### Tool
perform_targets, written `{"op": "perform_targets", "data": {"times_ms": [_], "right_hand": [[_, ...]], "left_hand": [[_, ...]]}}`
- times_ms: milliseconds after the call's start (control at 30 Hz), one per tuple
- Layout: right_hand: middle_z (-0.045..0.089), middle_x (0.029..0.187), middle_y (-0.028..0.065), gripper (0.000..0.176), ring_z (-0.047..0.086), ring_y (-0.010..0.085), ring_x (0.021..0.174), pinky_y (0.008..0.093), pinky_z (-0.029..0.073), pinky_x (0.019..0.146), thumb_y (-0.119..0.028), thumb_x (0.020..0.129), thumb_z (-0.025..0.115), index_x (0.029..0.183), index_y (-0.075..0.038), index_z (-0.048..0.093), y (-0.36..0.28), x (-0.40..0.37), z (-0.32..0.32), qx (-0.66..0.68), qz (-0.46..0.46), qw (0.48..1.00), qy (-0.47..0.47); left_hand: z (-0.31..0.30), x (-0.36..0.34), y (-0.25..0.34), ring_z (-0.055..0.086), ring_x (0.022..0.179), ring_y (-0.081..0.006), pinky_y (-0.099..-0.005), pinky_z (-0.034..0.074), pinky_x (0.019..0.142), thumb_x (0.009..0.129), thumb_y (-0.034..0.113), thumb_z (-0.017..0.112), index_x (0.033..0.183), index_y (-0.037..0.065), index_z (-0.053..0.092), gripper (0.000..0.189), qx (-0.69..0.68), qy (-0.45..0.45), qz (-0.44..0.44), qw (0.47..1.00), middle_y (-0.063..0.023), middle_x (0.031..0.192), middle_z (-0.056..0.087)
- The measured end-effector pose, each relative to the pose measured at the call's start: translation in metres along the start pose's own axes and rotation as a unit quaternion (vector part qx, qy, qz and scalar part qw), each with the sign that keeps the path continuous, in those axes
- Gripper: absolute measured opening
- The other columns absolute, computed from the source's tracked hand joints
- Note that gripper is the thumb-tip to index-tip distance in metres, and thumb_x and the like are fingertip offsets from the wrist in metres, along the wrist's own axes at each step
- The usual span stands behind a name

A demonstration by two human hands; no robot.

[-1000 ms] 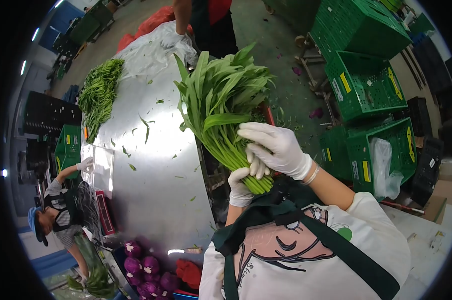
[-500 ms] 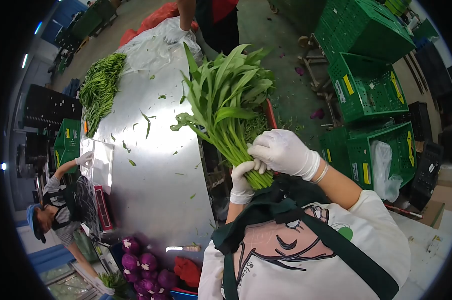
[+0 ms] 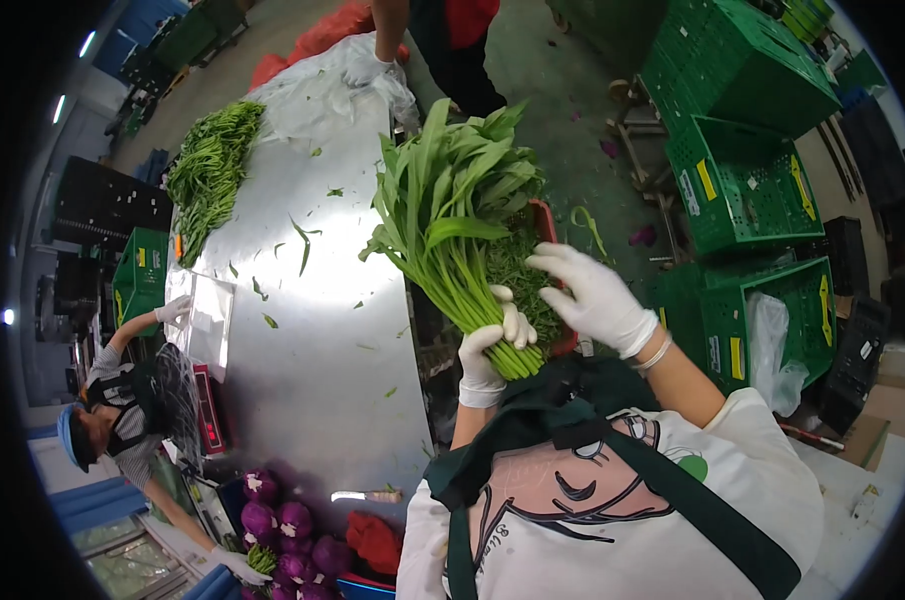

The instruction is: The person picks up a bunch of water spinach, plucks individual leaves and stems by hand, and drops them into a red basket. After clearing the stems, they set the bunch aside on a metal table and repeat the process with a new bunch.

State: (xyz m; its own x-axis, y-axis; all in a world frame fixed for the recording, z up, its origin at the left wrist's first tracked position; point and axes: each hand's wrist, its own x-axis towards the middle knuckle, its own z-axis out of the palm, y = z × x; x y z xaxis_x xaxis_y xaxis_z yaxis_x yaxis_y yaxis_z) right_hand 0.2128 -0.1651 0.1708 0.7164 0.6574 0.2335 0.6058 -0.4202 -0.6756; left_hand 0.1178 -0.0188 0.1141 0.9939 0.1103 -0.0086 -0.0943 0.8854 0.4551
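My left hand (image 3: 485, 358), in a white glove, is wrapped round the stems of a bunch of long-leaved greens (image 3: 443, 205) that looks like water spinach. The leaves point away from me, above the table's right edge. My right hand (image 3: 601, 303), gloved too, is apart from the bunch with its fingers spread and nothing in them. It hovers by the rim of a red crate (image 3: 545, 222) filled with green trimmings (image 3: 518, 268). Beyond that hand, a loose curled strip of green (image 3: 591, 232) appears in the air over the floor.
Scattered leaf bits lie on the metal table (image 3: 323, 370). It also bears a heap of greens (image 3: 213, 165), plastic sheeting (image 3: 323, 85), a knife (image 3: 365, 496) and a scale (image 3: 209, 412). Red cabbages (image 3: 260, 522) are near me. Green crates (image 3: 738, 185) stand right. Two co-workers are beside the table.
My right hand has let go of the bunch, moved right and opened. A strip of green now shows beyond it. The left co-worker's lower hand has moved toward the cabbages with some greens.
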Motion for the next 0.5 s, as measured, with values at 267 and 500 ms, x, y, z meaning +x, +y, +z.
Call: {"op": "perform_targets", "data": {"times_ms": [267, 500], "right_hand": [[0.055, 0.114, 0.0191, 0.064, 0.054, 0.0320, 0.106, 0.0375, 0.043, 0.091, -0.037, 0.073, 0.074, 0.122, -0.002, 0.052, -0.034, 0.010, 0.025, 0.192, 0.009, 0.978, -0.082], [0.063, 0.072, 0.0048, 0.011, 0.061, 0.0097, 0.064, 0.0258, 0.048, 0.055, -0.011, 0.081, 0.068, 0.085, -0.001, 0.065, -0.050, 0.020, -0.017, 0.366, 0.103, 0.924, -0.050]], "left_hand": [[-0.089, -0.014, -0.045, 0.060, 0.081, -0.0171, -0.0291, 0.049, 0.071, 0.067, 0.012, 0.076, 0.105, 0.001, 0.055, 0.045, 0.299, 0.065, 0.093, 0.947, -0.0074, 0.094, 0.061], [-0.009, -0.014, -0.007, 0.051, 0.063, -0.0206, -0.0389, 0.047, 0.073, 0.070, 0.011, 0.065, 0.105, 0.001, 0.045, 0.041, 0.074, 0.023, 0.053, 0.996, -0.0063, 0.067, 0.049]]}}
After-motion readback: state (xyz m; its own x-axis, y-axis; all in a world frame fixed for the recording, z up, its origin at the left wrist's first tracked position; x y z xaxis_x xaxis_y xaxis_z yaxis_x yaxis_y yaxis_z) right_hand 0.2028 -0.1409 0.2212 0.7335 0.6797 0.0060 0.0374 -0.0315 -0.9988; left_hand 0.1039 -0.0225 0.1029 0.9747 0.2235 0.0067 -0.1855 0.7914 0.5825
